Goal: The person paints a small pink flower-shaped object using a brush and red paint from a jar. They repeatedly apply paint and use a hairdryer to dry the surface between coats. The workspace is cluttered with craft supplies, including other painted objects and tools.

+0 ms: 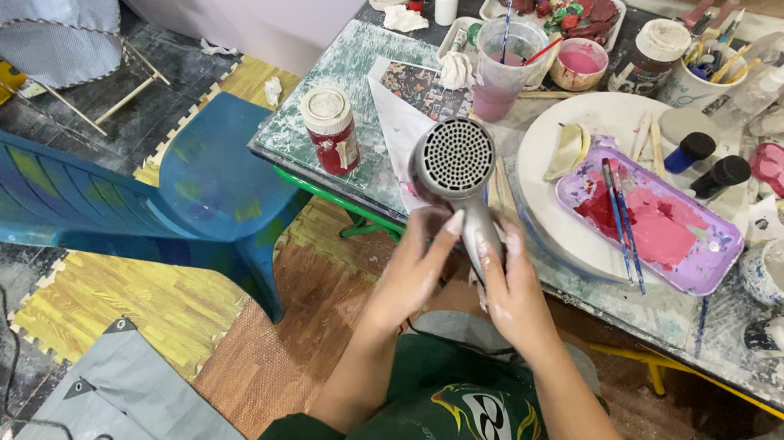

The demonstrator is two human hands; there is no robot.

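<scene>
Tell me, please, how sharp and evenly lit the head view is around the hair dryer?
Head view: the hair dryer, held by the left hand and right hand, is sharp; light is soft and even, with faint glare on the table; wide-angle bending shows at the edges.

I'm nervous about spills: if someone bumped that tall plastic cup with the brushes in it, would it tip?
Probably fairly easily. The plastic cup is tall and narrow, and its brushes lean above the rim, so it looks top-heavy. The pink liquid inside may steady it, but would spill onto the table.
</scene>
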